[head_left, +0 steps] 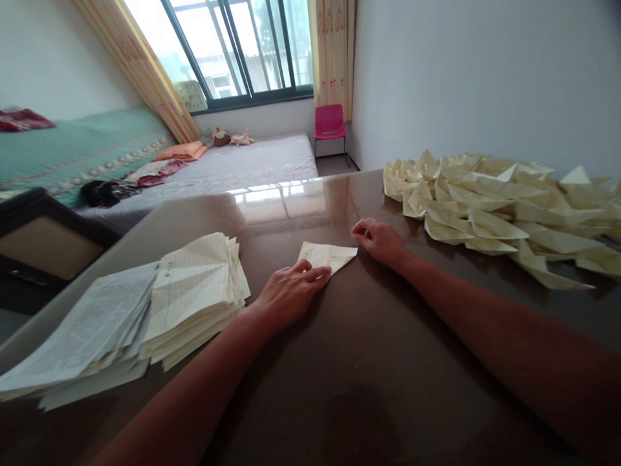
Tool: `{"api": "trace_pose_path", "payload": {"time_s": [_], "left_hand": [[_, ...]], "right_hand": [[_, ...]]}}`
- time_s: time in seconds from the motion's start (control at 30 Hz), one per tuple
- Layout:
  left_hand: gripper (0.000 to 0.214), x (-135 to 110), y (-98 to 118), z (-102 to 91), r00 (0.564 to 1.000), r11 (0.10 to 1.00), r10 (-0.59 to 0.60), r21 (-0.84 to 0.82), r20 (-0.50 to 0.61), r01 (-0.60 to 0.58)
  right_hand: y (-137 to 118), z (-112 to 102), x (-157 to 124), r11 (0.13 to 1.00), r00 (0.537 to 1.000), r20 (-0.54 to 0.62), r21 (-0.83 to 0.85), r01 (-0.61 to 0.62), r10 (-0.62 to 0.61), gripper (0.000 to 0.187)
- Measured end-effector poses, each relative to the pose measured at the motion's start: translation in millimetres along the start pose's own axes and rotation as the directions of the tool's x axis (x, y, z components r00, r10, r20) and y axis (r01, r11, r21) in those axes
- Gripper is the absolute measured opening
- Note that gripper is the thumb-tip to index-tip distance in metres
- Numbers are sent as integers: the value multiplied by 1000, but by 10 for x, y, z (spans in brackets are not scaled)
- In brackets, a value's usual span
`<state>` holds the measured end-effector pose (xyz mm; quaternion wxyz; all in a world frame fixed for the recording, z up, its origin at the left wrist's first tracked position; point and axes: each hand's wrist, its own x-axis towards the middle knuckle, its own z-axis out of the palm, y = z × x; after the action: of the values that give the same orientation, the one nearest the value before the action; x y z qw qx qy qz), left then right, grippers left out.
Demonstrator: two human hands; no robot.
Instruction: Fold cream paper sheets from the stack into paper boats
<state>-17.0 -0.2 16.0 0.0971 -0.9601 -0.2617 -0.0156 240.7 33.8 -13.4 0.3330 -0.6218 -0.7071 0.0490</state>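
Observation:
A cream sheet of paper (320,252), folded to a point at its right end, lies on the dark glossy table. My left hand (291,291) is on its near edge, fingers bent over the paper and holding it against the tabletop. Just beyond the paper's right tip is my right hand (378,239). Its fingers are curled together with nothing visible in them, apart from the paper. To the left sits a stack of lined cream paper (189,291) with printed headings. Many folded paper pieces (485,200) are heaped at the right.
Printed white sheets (92,323) lie left of the cream stack, partly tucked against it. The brown table (310,401) reaches towards a bed (276,158) and a pink chair (331,123) below the window. A dark cabinet (43,252) stands beyond the left edge.

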Motion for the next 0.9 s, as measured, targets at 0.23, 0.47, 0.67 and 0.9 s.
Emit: {"api": "trace_pose_path", "payload": {"time_s": [0.23,0.47,0.67,0.9], "left_hand": [[40,7,1,24,1000,1000,-11,-5,1,11],[33,-51,-168,53,997,996,-73,-52,-15,73],[34,-144,-339,-4,993,991,-117,-59,23,118],[29,-123,-242,-33,999,1000,-10,-10,35,10]], "right_hand": [[-385,-169,-148,877,820,313,141,460,-480,21],[-626,-205,-250,809,743,562,-205,551,-364,19],[-442,-70,-208,815,780,459,-180,551,-426,22],[-261,32,-160,824,794,315,-59,564,-521,28]]}}
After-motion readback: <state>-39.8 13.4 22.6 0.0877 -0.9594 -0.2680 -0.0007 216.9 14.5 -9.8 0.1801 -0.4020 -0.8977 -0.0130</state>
